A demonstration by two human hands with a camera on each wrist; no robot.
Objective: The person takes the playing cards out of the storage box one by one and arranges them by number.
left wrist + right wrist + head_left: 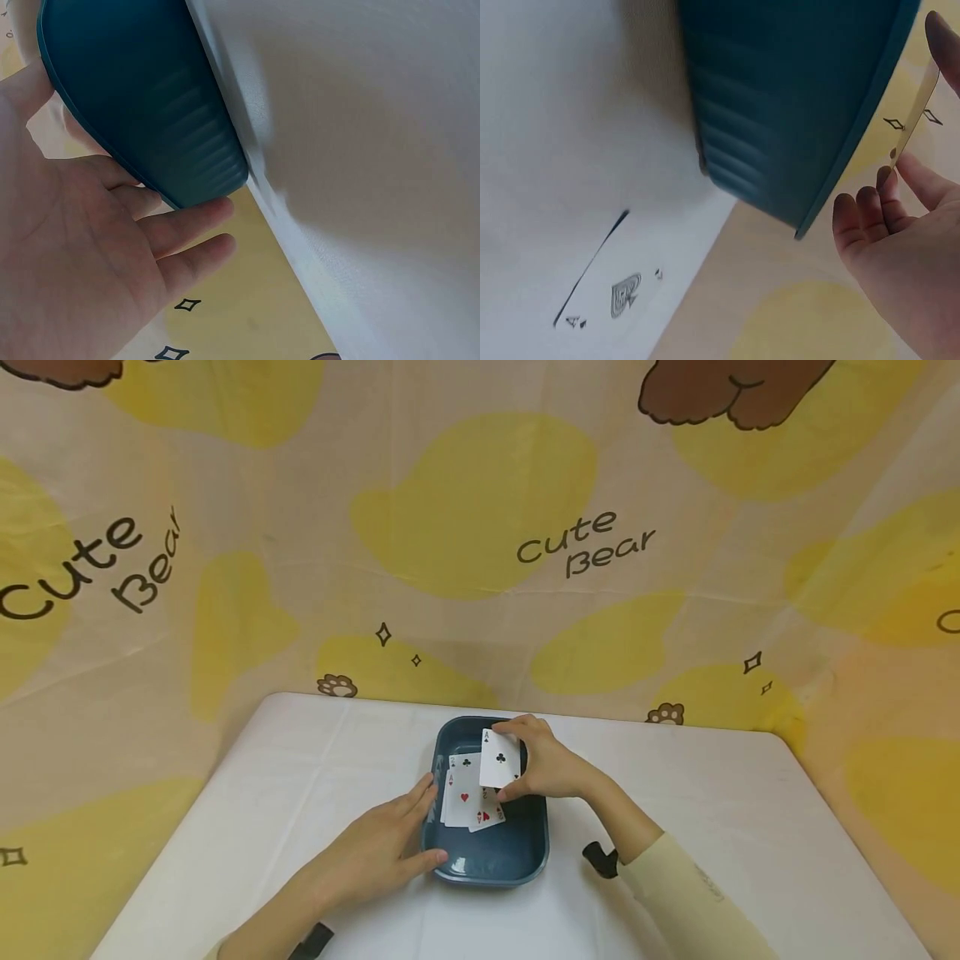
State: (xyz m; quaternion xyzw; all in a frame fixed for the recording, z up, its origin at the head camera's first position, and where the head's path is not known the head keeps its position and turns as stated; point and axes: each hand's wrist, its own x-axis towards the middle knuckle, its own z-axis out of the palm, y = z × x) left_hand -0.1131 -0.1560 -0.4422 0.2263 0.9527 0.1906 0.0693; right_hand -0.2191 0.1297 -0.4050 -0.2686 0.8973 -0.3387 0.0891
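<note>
A dark blue tray (491,860) stands on the white table with several playing cards in it. On top of these lies an ace of hearts (461,806), and a two of clubs (467,762) shows behind it. My right hand (551,764) pinches an ace of clubs (500,756) by its edges between thumb and fingers, over the tray. The right wrist view shows that held card (917,112) nearly edge-on. My left hand (382,839) touches the tray's left side with extended fingers (187,225), its thumb at the near left rim.
An ace of spades (626,294) lies face up on the white table (547,135) beside the tray in the right wrist view; it does not show in the head view. A patterned yellow and beige cloth (480,527) hangs behind the table.
</note>
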